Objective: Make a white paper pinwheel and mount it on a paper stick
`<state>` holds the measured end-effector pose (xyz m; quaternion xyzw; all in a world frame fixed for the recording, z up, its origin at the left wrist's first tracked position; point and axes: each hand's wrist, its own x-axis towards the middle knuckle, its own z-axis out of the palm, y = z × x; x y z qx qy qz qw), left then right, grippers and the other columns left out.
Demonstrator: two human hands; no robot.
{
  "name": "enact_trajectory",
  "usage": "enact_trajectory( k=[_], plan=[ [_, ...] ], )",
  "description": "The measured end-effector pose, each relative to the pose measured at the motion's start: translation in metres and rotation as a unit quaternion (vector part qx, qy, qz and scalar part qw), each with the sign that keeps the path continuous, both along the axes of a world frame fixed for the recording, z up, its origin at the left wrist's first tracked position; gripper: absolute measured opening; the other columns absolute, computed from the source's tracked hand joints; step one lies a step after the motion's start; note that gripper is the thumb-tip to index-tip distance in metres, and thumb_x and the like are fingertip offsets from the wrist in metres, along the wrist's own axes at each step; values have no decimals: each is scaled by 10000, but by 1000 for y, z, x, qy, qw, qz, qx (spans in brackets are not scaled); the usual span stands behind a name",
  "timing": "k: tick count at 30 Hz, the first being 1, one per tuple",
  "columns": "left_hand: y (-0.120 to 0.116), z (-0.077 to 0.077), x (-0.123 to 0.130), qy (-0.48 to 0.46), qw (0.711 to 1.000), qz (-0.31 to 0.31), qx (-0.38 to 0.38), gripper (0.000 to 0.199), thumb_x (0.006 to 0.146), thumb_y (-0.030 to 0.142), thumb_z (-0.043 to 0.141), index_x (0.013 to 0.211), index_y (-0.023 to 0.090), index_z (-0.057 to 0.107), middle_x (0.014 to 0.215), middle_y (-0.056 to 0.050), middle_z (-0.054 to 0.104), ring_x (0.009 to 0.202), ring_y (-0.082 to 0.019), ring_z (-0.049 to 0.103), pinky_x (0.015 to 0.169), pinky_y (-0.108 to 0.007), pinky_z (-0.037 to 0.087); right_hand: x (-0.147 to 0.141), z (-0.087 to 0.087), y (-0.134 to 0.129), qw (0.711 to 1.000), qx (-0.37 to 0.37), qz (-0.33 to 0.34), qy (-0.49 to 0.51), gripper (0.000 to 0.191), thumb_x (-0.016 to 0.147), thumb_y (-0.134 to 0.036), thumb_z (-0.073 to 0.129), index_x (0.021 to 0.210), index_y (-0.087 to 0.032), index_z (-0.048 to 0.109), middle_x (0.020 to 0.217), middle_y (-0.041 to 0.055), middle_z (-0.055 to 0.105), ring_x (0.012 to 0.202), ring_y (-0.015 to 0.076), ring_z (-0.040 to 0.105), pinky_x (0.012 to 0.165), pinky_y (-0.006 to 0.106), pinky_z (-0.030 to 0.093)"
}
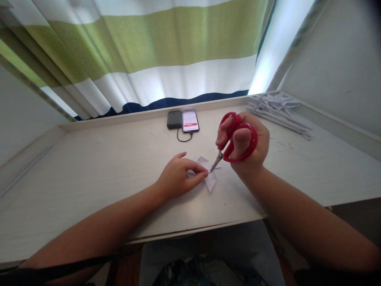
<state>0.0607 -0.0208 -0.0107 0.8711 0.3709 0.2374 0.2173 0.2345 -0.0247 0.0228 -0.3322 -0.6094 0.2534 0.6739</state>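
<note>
A small folded white paper piece (pixel 210 183) with pointed arms, like a star or pinwheel, is at the middle of the desk. My left hand (pixel 181 174) pinches it near its centre between thumb and index finger. Red-handled scissors (pixel 240 142) are in my right hand (pixel 258 139), with a thumb and a finger through the loops. The blades point down and left, and their tips meet the paper right beside my left fingertips. Whether the tips are parted is too small to tell.
A black power bank (pixel 174 120) and a lit phone (pixel 190 121), joined by a short cable (pixel 184 140), lie at the back of the white desk (pixel 98 171). A heap of folded white paper strips (pixel 275 107) fills the back right. Striped curtains (pixel 178 39) hang behind.
</note>
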Motion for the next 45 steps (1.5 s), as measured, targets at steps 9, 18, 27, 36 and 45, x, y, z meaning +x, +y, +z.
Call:
enact_trajectory(
  k=[9,18,27,36,45],
  plan=[
    [1,-1,0,-2,1000,-5,-2,123,805,280,603,797,234,716,781,31,740,687,-133,654,1082,-491,284,-1,-5,9,996,73,36,19,296,872,-495,510,748,-231,563,554,-29,519,467,124,519,412,274,417],
    [2,-3,-1,-4,1000,-6,-5,121,808,282,603,805,233,714,786,34,741,699,-126,654,1076,-490,288,-3,-4,9,998,58,-1,-4,337,897,-496,470,702,-229,535,534,-27,531,461,124,532,397,268,434],
    [3,-3,-2,1,1000,-8,-5,124,809,293,604,804,232,712,784,34,741,686,-124,651,1071,-495,289,-3,-4,8,998,52,-18,-18,367,894,-517,457,686,-227,543,518,-35,518,455,117,536,399,257,427],
    [4,-4,-3,-4,1000,-5,-16,118,810,292,600,813,232,702,795,35,736,718,-125,651,1069,-483,287,-1,-1,7,998,55,-38,-19,360,909,-485,451,686,-220,548,515,-23,522,443,125,519,379,260,417],
    [12,-11,-13,34,999,-25,24,90,812,226,579,880,232,639,842,34,705,768,-128,639,1066,-476,254,39,-8,39,891,3,-218,-398,195,766,-366,637,698,-195,572,592,-6,568,525,128,468,497,267,329]
  ],
)
